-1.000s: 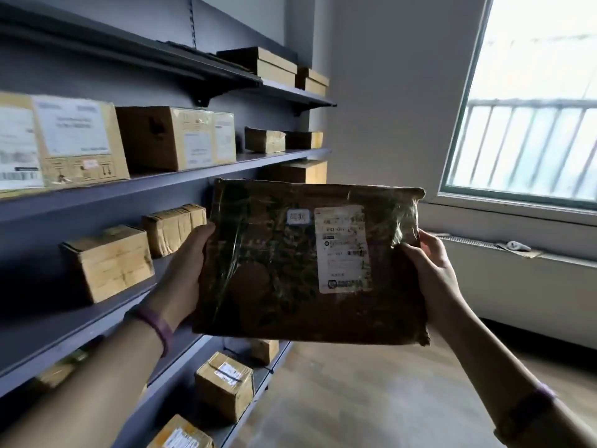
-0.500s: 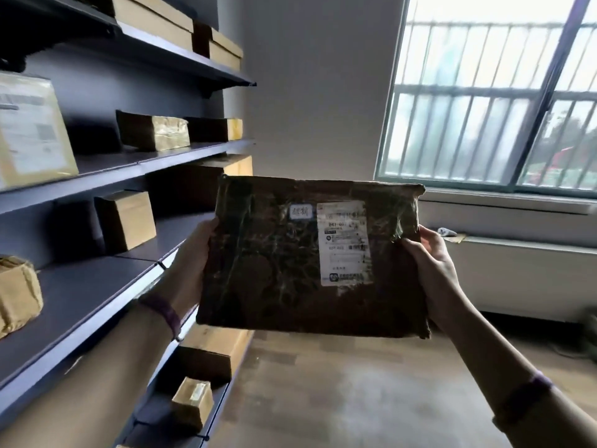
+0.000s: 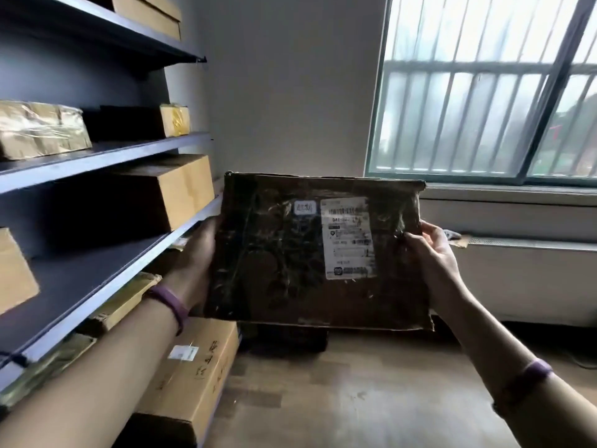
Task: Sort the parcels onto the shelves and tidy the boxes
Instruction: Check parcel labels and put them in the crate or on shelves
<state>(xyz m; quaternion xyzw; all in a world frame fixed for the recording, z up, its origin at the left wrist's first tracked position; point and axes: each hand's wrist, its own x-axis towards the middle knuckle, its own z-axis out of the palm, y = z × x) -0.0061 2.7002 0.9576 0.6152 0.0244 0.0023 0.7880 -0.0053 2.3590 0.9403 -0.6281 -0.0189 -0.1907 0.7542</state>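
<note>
grey shelves (image 3: 106, 155) with cardboard boxes (image 3: 187, 189) stand at left. the left grip (image 3: 197, 253) clasps the left edge of the dark flat parcel (image 3: 274, 263), held upright in the air just beside the shelves; the right grip (image 3: 434, 257) pinches its right edge, below the window (image 3: 468, 92).

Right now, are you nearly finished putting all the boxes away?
Not finished. Done: a taped box, a small box and a big carton sit on the shelves. In hand: the left hand and right hand hold a flat brown parcel by its side edges, in the air beside the shelving. Left: it needs a shelf spot, and a long carton lies low down, maybe waiting for tidying.
</note>
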